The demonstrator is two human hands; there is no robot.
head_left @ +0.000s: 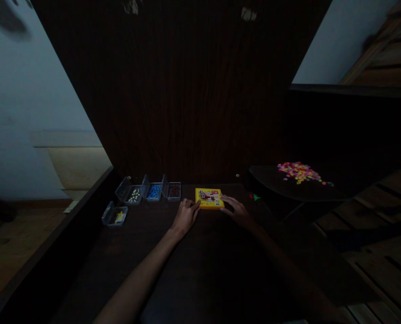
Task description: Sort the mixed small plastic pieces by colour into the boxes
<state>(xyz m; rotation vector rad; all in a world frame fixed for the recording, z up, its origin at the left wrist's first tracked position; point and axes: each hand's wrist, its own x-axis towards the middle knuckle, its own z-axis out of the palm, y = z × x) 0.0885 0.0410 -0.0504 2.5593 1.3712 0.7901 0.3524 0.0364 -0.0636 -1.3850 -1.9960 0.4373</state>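
Observation:
A small yellow box (209, 198) with a picture on its lid lies flat on the dark table (173, 270), near the back. My left hand (185, 217) rests at the box's left front corner, fingers curled, fingertips touching its edge. My right hand (236, 210) lies at the box's right side, fingers stretched out and touching the edge. Neither hand lifts the box.
Three open clear cases with white (134, 195), blue (154, 191) and red (174, 190) small pieces stand in a row to the left. A further case with yellow pieces (116, 216) sits nearer. A pile of bright mixed pieces (299, 172) lies on a dark side surface at right. A dark wooden panel rises behind.

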